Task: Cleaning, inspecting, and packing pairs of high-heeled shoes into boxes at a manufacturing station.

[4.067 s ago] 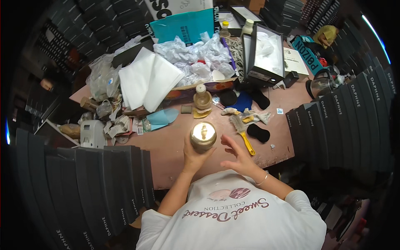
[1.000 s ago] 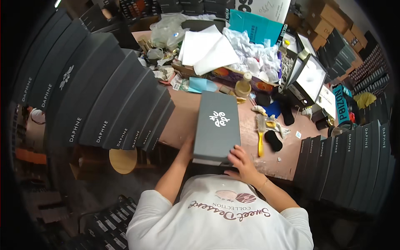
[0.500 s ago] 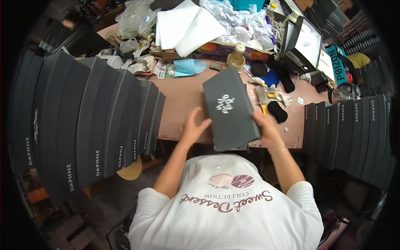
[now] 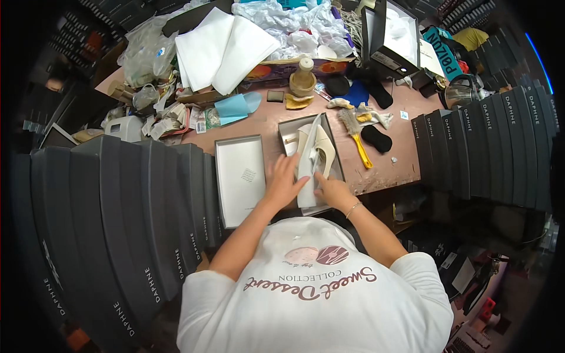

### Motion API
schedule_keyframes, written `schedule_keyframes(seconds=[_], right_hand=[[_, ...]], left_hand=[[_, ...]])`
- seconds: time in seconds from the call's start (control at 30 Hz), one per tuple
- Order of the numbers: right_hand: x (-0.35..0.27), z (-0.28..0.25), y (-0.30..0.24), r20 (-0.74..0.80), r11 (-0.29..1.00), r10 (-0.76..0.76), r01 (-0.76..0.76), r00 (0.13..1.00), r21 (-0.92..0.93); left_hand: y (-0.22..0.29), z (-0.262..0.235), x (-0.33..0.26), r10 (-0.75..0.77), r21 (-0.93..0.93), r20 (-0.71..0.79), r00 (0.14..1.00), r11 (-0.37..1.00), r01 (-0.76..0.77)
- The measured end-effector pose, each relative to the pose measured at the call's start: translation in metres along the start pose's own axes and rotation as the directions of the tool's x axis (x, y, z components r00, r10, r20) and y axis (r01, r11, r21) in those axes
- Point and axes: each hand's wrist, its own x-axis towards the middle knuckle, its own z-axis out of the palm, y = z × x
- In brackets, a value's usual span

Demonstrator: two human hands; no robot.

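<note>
An opened grey shoebox [image 4: 339, 159] is on the pink table before me, and its lid [image 4: 240, 188] lies at its left with the white inside up. Inside the box, a cream-coloured shoe [image 4: 324, 147] shows beside a strip of white paper [image 4: 307, 176]; part of a second cream shoe [image 4: 302, 136] is behind the paper. My left hand [image 4: 283, 181] is over the box's left edge, fingers apart and empty, close to the paper. At the shoe's near end, my right hand [image 4: 333, 191] reaches in with its index finger and thumb apart; its other fingers are partly hidden.
Tall stacks of grey shoeboxes flank me, left [image 4: 118, 217] and right [image 4: 484, 147]. A yellow-handled brush [image 4: 360, 147] and a black oval pad [image 4: 376, 139] lie right of the box. Behind it are a glue pot [image 4: 302, 82], white sheets [image 4: 226, 50] and crumpled paper [image 4: 294, 29].
The closed shoebox that was tilted between my hands is now down on the table. Its lid is off and at the left, and the shoes and paper show inside.
</note>
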Motion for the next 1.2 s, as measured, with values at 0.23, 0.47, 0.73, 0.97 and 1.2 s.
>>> schedule_keyframes(seconds=[0.23,0.47,0.73,0.97,1.2], right_hand=[[-0.004,0.007,0.028,-0.169,0.973,-0.034,0.072,0.985,0.219],[-0.003,-0.028,0.028,-0.225,0.945,-0.046,0.115,0.973,0.306],[-0.010,-0.087,0.024,-0.143,0.962,0.019,0.021,0.990,0.274],[-0.011,-0.100,0.007,-0.219,0.876,-0.123,0.209,0.968,0.434],[-0.002,-0.076,0.000,-0.073,0.741,-0.107,0.129,0.992,0.659]], left_hand=[[0.018,-0.024,0.030,-0.172,-0.444,-0.167,0.971,0.892,0.082],[-0.054,-0.088,0.003,-0.140,0.467,-0.331,0.933,0.835,0.291],[0.028,0.024,0.031,-0.102,-0.370,0.304,0.947,0.904,0.216],[0.032,0.023,0.055,-0.171,-0.792,0.523,0.835,0.264,0.551],[0.005,0.000,0.027,-0.226,-0.800,0.425,0.877,0.361,0.480]])
